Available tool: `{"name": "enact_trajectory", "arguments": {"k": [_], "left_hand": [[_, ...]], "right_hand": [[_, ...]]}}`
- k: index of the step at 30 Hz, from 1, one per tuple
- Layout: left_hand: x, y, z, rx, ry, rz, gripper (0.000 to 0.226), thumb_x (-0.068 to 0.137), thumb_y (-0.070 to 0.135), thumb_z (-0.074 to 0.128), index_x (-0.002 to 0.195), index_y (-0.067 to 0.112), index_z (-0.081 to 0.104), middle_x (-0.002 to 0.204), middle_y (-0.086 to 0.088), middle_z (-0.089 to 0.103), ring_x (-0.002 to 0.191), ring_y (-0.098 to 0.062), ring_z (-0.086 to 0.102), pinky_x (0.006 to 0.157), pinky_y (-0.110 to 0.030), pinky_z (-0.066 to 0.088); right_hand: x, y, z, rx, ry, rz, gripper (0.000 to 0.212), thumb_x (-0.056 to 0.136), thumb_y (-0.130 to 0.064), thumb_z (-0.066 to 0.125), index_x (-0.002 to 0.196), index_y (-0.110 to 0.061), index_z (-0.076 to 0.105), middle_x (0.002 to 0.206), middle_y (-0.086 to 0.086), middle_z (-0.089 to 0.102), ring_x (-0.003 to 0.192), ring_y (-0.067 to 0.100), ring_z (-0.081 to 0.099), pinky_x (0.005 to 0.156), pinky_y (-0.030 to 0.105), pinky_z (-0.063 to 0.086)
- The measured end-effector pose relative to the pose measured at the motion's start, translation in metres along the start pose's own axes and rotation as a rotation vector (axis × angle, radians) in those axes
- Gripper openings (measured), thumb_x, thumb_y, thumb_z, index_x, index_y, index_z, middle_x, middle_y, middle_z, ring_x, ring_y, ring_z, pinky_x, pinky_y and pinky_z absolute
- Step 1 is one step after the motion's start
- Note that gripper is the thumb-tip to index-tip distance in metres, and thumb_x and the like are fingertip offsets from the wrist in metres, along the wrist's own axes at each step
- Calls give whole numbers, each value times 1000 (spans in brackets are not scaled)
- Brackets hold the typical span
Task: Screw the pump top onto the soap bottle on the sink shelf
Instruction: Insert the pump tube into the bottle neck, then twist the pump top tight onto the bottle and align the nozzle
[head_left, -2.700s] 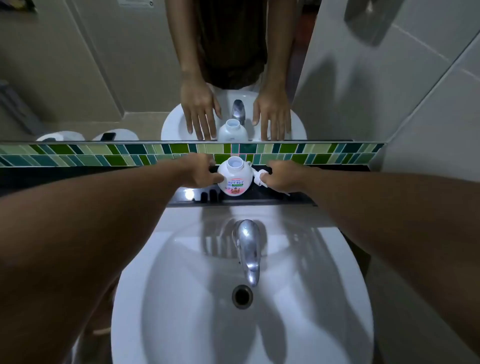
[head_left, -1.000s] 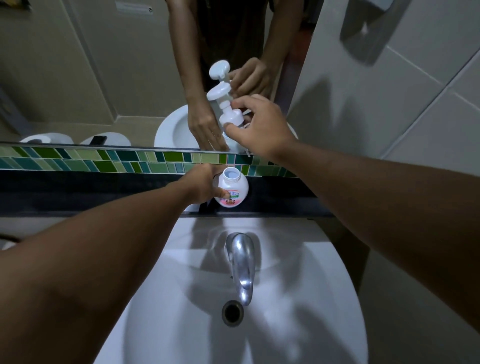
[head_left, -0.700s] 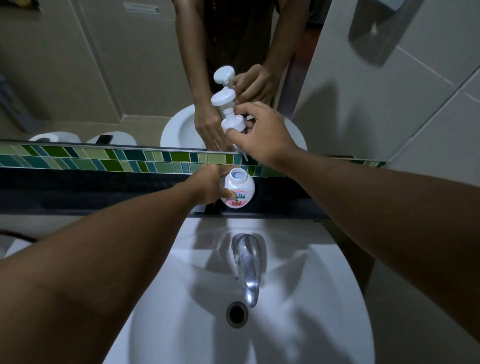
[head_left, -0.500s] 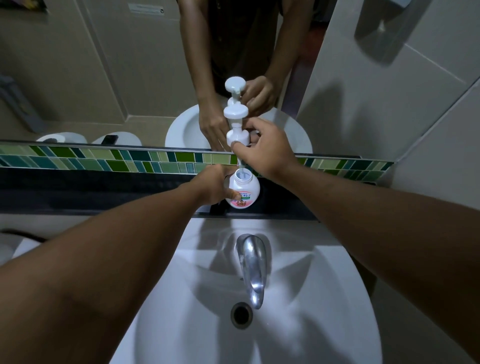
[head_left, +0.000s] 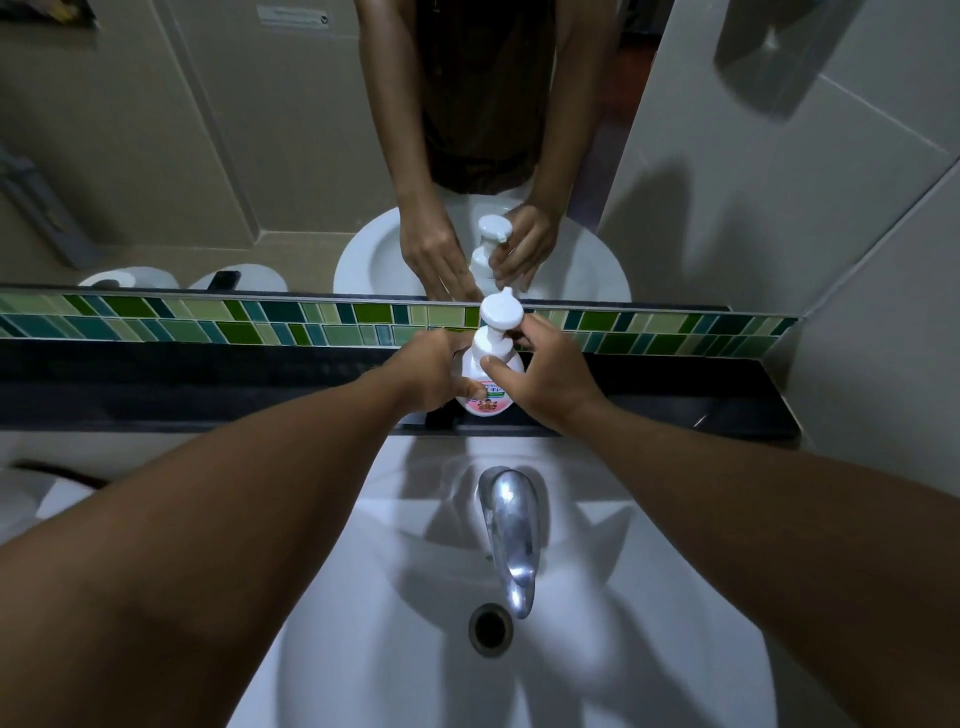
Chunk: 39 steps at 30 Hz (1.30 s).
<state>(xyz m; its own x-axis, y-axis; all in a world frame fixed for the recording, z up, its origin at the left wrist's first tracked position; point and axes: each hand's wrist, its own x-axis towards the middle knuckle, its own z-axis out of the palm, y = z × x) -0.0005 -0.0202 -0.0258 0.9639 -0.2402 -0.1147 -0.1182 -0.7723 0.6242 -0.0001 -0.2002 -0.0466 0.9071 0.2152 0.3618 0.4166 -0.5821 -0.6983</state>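
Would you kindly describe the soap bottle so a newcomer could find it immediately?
Above the white ceramic basin, a dark shelf runs under a green mosaic tile strip. Centred there, behind the chrome tap, stands the small white plastic soap bottle, the only container, with a pink label and white pump top.

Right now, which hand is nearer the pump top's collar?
Right. The right hand has its fingers on the collar of the pump top. The left hand sits lower, gripping the soap bottle body from its left side.
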Motion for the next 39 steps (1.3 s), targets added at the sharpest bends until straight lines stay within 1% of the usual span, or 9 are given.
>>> {"name": "enact_trajectory", "arguments": {"k": [7,13,16,23,27,30,32,36,39], "left_hand": [[2,-1,1,-25,-6,-10,59,78,23,86,132,22,64,100,-1,69,88,-21,58,84,-32,47],[2,0,2,-28,-3,-4,56,78,23,86,129,21,65,97,1,68,88,-21,60,82,-32,46],[0,0,1,-30,7,13,53,77,21,87,126,22,67,77,13,60,74,-13,55,77,-28,41],[-1,-5,2,-71,11,39,55,74,18,89,125,25,69,96,9,71,93,-17,66,84,-27,47],[-1,-3,2,-85,11,17,57,75,18,88,128,23,67,77,14,60,67,-2,53,77,-27,44],[0,-5,2,-85,11,20,57,75,19,88,128,24,67,85,11,66,76,-11,60,78,-27,44],[0,-8,4,-101,14,19,57,75,19,88,128,25,67,94,5,70,79,-12,61,81,-28,45],[1,-11,7,-107,22,33,60,74,20,89,129,24,67,91,6,68,67,5,52,78,-25,42],[2,-12,7,-115,22,37,60,74,21,89,129,24,67,96,5,71,73,-1,59,80,-28,46]], "right_hand": [[-2,5,6,-10,39,-2,35,78,-18,86,105,-3,70,98,13,71,83,20,60,74,26,44],[-4,2,10,31,62,44,35,75,-17,87,101,-2,69,99,14,69,86,27,64,77,41,55],[-4,-3,14,98,72,131,39,73,-20,89,100,-6,64,99,10,70,88,27,66,79,45,56],[4,-6,5,274,-69,251,95,58,-44,98,135,-23,46,133,7,61,113,16,67,93,31,56],[9,-1,-7,329,-189,206,73,72,-30,91,135,-26,55,131,10,65,105,13,73,94,39,60],[13,1,-9,296,-248,240,81,71,-35,84,144,-22,53,131,12,66,109,14,72,98,45,58],[12,1,-6,280,-237,249,69,70,-36,82,134,-21,61,130,9,66,111,14,71,100,45,57],[8,-1,4,252,-170,259,38,68,-41,79,102,-49,65,124,5,66,112,18,69,101,49,54],[7,1,8,264,-137,256,39,69,-40,79,106,-46,69,127,4,64,116,19,67,104,49,52]]}}
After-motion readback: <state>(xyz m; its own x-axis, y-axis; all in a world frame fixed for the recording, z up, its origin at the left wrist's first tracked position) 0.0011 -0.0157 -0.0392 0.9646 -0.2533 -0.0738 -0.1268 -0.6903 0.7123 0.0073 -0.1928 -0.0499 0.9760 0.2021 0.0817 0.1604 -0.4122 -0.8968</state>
